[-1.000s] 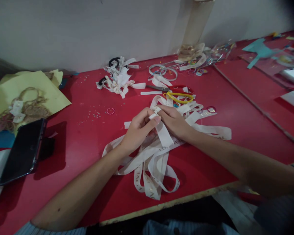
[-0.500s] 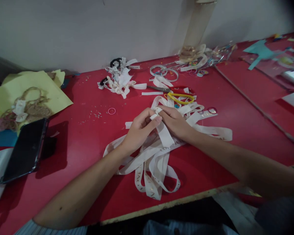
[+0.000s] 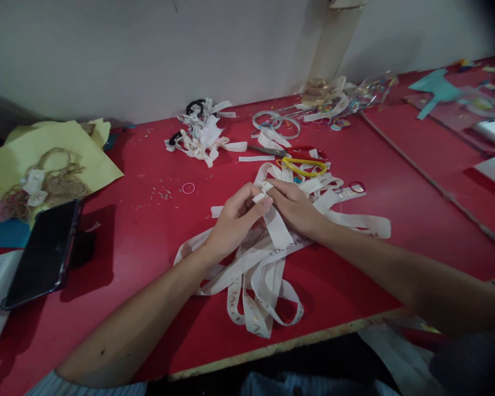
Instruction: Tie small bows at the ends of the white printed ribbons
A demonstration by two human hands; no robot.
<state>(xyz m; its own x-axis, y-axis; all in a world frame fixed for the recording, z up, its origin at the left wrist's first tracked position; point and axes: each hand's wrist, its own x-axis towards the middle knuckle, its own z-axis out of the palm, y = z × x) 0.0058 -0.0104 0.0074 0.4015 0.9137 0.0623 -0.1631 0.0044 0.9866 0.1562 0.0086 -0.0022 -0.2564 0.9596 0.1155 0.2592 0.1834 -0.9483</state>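
Red tabletop (image 3: 338, 297), grey wall (image 3: 127, 55) behind. Your left hand (image 3: 236, 221) and right hand (image 3: 296, 210) together pinch a flat white fabric ribbon (image 3: 277, 226) over a heap of white lettered ribbons (image 3: 247, 266). Likely folding or knotting; next move seems to need steady fingertips.

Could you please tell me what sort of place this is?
Probably a craft workspace: on the red table lie lengths of printed white ribbon, scissors, and a cluster of white ribbon pieces with black loops.
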